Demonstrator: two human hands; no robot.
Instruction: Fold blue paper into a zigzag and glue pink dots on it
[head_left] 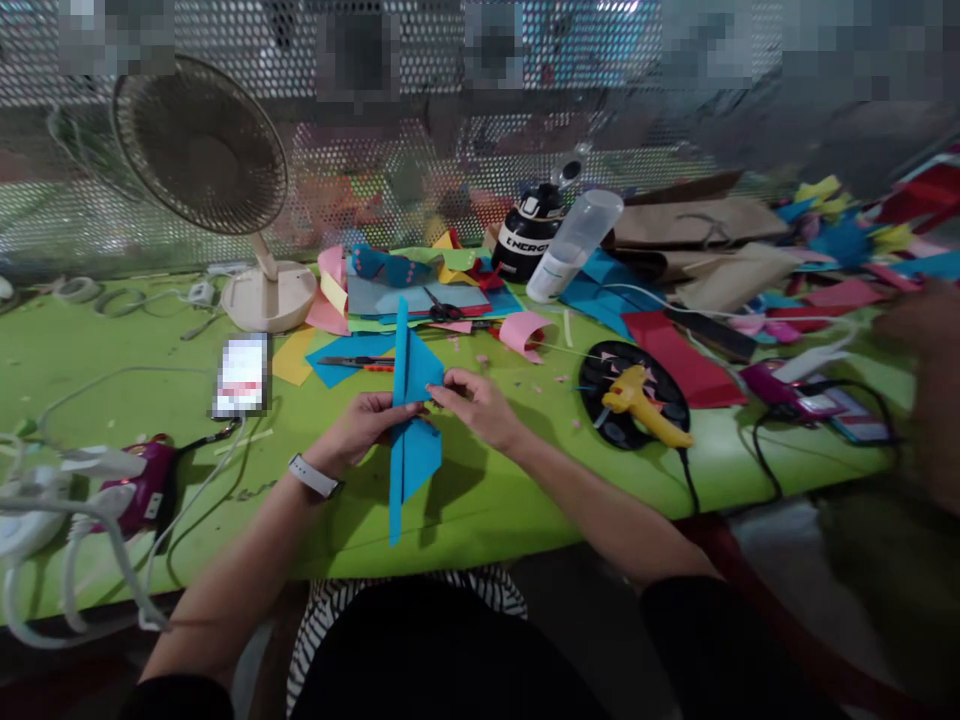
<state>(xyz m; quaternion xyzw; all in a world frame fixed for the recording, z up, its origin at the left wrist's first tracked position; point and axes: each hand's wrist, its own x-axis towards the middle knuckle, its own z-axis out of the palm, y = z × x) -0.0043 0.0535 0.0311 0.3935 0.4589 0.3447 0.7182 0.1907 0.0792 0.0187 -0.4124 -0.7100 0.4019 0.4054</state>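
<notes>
Above the front of the green table, both of my hands hold a folded piece of blue paper (pixel 421 455). It has a long narrow strip on its left side and angled flaps on its right. My left hand (pixel 367 425) pinches the strip near its middle, with the thumb laid across it. The fingertips of my right hand (pixel 476 405) are closed on the right edge of the paper, close to the gap between the flaps. Behind the paper lies a utility knife (pixel 356 361), and farther back a pair of scissors (pixel 442 308).
A yellow glue gun (pixel 637 405) rests on a black plate (pixel 592 375) to the right. A fan (pixel 270 295), a phone (pixel 240 375) and power strips with cables (pixel 142 485) occupy the left. Bottles (pixel 574 245) and coloured paper (pixel 675 355) stand or lie behind. Another person's arm (pixel 930 390) is at far right.
</notes>
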